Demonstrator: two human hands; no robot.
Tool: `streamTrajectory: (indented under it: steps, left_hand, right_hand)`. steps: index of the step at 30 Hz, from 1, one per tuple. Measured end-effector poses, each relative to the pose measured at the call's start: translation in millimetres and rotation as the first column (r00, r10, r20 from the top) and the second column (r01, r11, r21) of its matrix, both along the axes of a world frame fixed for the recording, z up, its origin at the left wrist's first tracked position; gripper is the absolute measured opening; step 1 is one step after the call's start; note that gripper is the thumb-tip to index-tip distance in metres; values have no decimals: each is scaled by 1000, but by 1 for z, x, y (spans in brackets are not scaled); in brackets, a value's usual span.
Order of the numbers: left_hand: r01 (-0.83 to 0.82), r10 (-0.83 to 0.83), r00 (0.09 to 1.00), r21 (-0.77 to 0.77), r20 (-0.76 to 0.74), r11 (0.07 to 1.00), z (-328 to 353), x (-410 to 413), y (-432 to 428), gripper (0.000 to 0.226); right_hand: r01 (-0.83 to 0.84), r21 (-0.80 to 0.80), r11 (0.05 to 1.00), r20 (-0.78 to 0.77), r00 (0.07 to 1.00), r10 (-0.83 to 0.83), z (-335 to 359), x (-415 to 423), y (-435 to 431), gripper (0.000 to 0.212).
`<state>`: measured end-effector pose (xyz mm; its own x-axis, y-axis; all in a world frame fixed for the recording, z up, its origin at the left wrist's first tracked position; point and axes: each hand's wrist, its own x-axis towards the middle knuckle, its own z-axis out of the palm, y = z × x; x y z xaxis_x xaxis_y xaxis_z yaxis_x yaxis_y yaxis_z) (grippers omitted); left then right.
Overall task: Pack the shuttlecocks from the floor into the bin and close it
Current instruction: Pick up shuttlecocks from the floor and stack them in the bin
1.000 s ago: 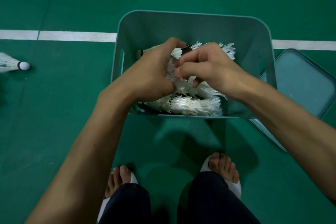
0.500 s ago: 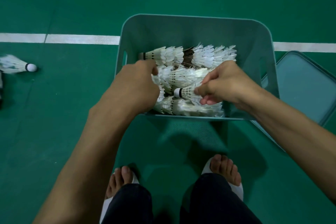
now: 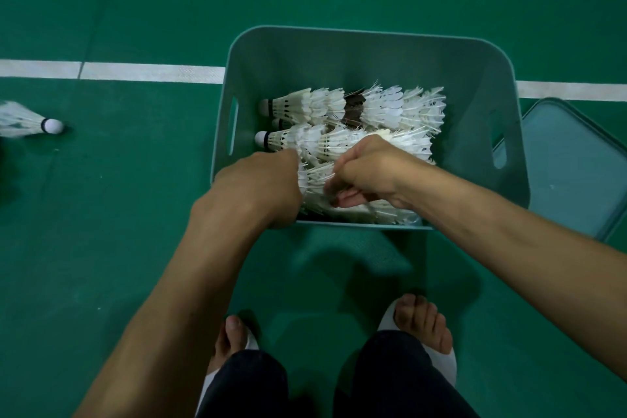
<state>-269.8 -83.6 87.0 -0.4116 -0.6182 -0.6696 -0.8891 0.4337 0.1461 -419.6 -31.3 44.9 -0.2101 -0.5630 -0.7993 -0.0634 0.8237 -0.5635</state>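
Observation:
A teal plastic bin (image 3: 369, 54) stands open on the green floor. Rows of nested white shuttlecocks (image 3: 390, 108) lie inside it. Both hands reach into the near part of the bin. My left hand (image 3: 258, 187) is curled over the near-left corner, its fingers hidden among the feathers. My right hand (image 3: 369, 170) has its fingers curled round a row of shuttlecocks at the near wall. The bin's lid (image 3: 573, 166) lies flat on the floor to the right. One loose shuttlecock (image 3: 30, 120) lies on the floor at the far left.
A white court line (image 3: 149, 73) runs across the floor behind the bin. My feet in white slippers (image 3: 420, 326) stand just in front of the bin. Green floor stretches away on all sides.
Both hands have moved from the middle of the shuttlecock pile down toward the near wall of the bin. Two upper rows of shuttlecocks are now uncovered.

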Motion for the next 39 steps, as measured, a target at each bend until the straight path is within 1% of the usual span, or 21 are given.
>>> streamTrajectory:
  steps: [3, 7, 9, 10, 12, 14, 16, 18, 20, 22, 24, 25, 26, 27, 29, 30, 32, 35, 37, 39]
  left_hand:
    - [-19, 19, 1000, -5, -16, 1000, -1, -1, -2, 46]
    - [-27, 27, 999, -14, -18, 1000, -3, -3, -3, 45]
    - [-29, 29, 1000, -9, -12, 1000, -2, -5, -4, 45]
    - [-29, 29, 999, -6, -15, 1000, -1, -6, -4, 43]
    - [-22, 22, 999, -16, -37, 1000, 5, -6, -4, 39]
    - [-22, 16, 995, -65, -100, 998, 14, -3, -4, 41]
    - [-32, 9, 981, -116, -196, 993, 29, 5, -4, 48]
    - [-57, 2, 951, -169, -310, 984, 46, 19, -5, 52]
    - [-139, 29, 898, -221, -439, 965, 63, 40, -7, 50]
    - [-272, 107, 842, -245, -528, 931, 73, 67, -12, 47]
    - [-408, 227, 816, -252, -532, 878, 66, 95, -22, 45]
    - [-460, 288, 809, -248, -512, 852, 59, 109, -29, 46]
    - [-510, 354, 796, -227, -491, 830, 49, 122, -36, 47]
    - [-555, 419, 777, -196, -469, 809, 39, 135, -44, 48]
    - [-615, 526, 753, -137, -395, 777, 16, 163, -59, 47]
    - [-638, 565, 740, -117, -365, 761, 4, 177, -67, 47]
    - [-684, 629, 706, -86, -325, 724, -18, 206, -79, 51]
    - [-781, 746, 611, -44, -264, 623, -46, 252, -92, 63]
    - [-837, 806, 543, -82, -234, 540, -58, 283, -101, 68]
    - [-876, 836, 480, -190, -265, 442, -66, 307, -117, 72]
  right_hand:
    - [-12, -34, 999, -55, 998, 10, -4, 3, -4, 13]
    - [-125, -95, 988, -253, 963, 97, -10, 3, -7, 2]
    - [-262, -91, 961, -394, 895, 207, -7, 3, -8, 7]
    - [-323, -76, 943, -438, 861, 259, -3, 3, -9, 11]
    - [-395, -30, 918, -455, 823, 339, 12, 2, -9, 22]
    - [-416, -14, 909, -496, 793, 355, 29, 0, -9, 30]
    - [-415, -54, 908, -602, 739, 302, 50, -3, -11, 32]
    - [-389, -135, 911, -671, 713, 205, 73, -2, -16, 31]
    - [-345, -278, 897, -659, 748, 83, 98, 7, -25, 31]
    - [-321, -427, 845, -628, 778, -22, 115, 30, -40, 28]
    - [-340, -516, 786, -605, 795, -53, 122, 67, -56, 23]
    - [-358, -529, 769, -604, 796, -45, 123, 88, -63, 22]
    - [-393, -519, 759, -625, 780, -24, 124, 109, -69, 22]
    - [-444, -484, 754, -672, 741, 5, 122, 129, -75, 26]
    - [-584, -363, 726, -787, 609, 97, 115, 169, -86, 33]
    - [-648, -304, 698, -815, 556, 161, 110, 188, -92, 31]
    - [-743, -214, 635, -814, 494, 304, 97, 222, -110, 35]
    - [-796, -89, 598, -775, 432, 460, 66, 264, -149, 40]
    - [-828, -17, 560, -746, 384, 544, 42, 291, -176, 36]
    - [-856, 25, 517, -719, 344, 604, 19, 310, -199, 40]
